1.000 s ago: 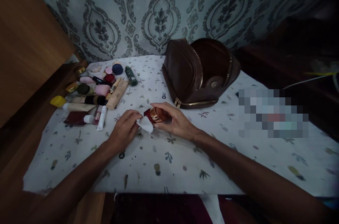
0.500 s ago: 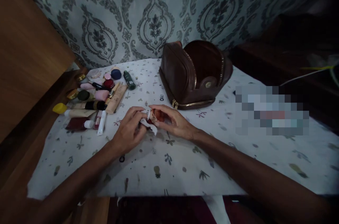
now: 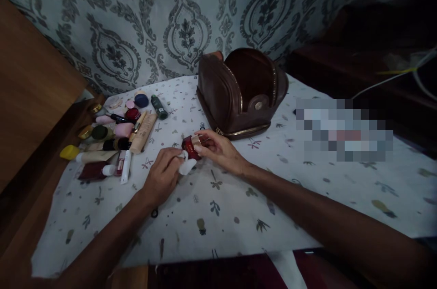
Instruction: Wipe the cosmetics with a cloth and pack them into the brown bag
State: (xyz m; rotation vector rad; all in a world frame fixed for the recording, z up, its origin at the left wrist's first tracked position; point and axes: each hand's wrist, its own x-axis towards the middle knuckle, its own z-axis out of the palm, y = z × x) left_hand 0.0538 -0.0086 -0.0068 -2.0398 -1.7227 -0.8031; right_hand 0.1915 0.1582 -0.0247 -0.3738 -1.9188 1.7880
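Note:
A small dark red bottle with a gold cap lies tilted between my hands. My right hand grips it by the cap, fingers closed round that end. Bunched in my left hand is a white tissue, its loose end hanging against the lower side of the bottle. Just beyond my right hand stands a brown leather cosmetic bag, its top unzipped and gaping.
Several cosmetics crowd the left of the patterned tablecloth, among them a beige tube, a green bottle and a yellow-capped bottle. A blurred-out patch covers something at the right. A wooden panel borders the left side.
The bottle has turned so its red front shows, and my right hand has shifted to its cap. My left hand has drawn slightly back with the tissue. The whole view has shifted a little.

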